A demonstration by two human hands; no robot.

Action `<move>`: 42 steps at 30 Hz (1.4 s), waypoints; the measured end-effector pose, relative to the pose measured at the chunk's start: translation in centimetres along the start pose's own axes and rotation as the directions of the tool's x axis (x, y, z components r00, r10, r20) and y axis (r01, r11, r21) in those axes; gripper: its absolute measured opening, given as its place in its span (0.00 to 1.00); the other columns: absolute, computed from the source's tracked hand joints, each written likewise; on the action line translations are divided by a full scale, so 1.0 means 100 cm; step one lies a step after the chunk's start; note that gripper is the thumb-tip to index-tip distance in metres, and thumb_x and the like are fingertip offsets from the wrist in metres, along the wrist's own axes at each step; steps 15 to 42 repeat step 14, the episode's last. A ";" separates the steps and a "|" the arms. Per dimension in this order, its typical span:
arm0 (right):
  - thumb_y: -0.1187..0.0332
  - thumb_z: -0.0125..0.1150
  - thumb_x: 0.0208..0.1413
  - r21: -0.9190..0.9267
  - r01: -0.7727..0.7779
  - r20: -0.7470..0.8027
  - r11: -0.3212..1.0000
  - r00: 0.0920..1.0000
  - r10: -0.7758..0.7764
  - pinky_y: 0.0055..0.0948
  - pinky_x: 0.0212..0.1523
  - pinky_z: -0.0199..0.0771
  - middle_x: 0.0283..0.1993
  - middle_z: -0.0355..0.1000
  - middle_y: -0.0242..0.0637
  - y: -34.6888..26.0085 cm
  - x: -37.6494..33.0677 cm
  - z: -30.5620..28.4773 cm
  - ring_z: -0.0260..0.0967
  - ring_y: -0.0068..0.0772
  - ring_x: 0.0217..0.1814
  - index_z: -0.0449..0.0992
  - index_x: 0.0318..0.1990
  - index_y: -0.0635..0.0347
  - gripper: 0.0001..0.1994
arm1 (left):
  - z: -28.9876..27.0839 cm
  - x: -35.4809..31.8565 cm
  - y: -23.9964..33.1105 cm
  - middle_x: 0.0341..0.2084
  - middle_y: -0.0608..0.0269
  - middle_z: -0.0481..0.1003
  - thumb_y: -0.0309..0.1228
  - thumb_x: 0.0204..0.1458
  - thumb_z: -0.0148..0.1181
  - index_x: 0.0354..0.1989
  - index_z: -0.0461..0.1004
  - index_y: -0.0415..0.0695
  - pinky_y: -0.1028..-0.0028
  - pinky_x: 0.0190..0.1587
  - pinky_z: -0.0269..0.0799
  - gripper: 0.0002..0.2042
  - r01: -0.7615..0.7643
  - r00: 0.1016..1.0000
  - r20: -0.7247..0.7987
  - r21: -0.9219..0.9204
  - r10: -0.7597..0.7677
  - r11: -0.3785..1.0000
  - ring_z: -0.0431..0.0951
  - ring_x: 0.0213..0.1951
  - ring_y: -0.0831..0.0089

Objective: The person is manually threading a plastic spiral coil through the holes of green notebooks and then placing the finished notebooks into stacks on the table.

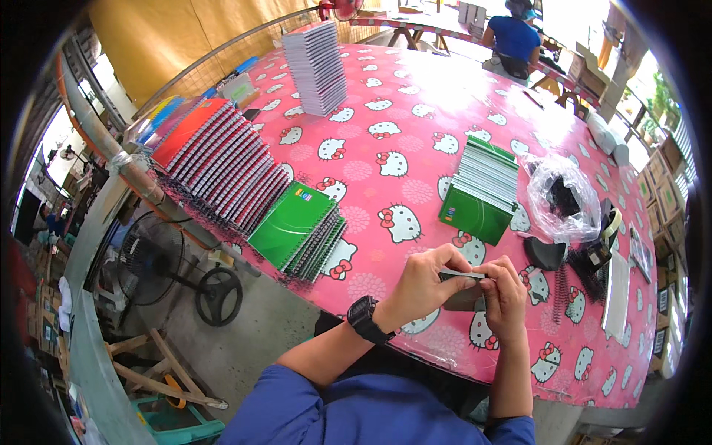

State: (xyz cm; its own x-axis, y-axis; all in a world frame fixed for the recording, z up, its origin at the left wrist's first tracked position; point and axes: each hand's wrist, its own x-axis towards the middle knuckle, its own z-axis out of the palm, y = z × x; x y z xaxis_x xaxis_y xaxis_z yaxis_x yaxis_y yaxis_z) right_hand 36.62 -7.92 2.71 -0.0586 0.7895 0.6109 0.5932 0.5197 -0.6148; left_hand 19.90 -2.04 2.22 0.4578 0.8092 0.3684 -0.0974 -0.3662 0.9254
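Close to the table's near edge, my left hand and my right hand pinch a thin notebook between thumbs and fingers. It is seen nearly edge-on, with a pale page edge on top and a greyish face in shade. My fingers cover much of it. Just beyond my hands lies a row of green-covered notebooks with no coils visible. To the left is a short stack of green spiral notebooks, beside a long stack of red-covered spiral notebooks.
A tall notebook stack stands farther back on the pink table. At right are a clear plastic bag with black contents, black plastic coils and a white strip. A standing fan is left; a person sits beyond.
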 end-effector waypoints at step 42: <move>0.65 0.60 0.54 -0.247 -0.201 -0.234 0.948 0.962 0.143 0.37 0.57 0.59 0.50 0.68 0.44 0.055 -0.001 -0.024 0.62 0.42 0.54 0.69 0.53 0.58 0.19 | -0.204 -0.075 0.032 0.48 0.55 0.67 0.32 0.54 0.61 0.62 0.56 0.41 0.77 0.45 0.68 0.29 0.524 0.761 -0.647 0.572 -0.045 0.632 0.72 0.42 0.73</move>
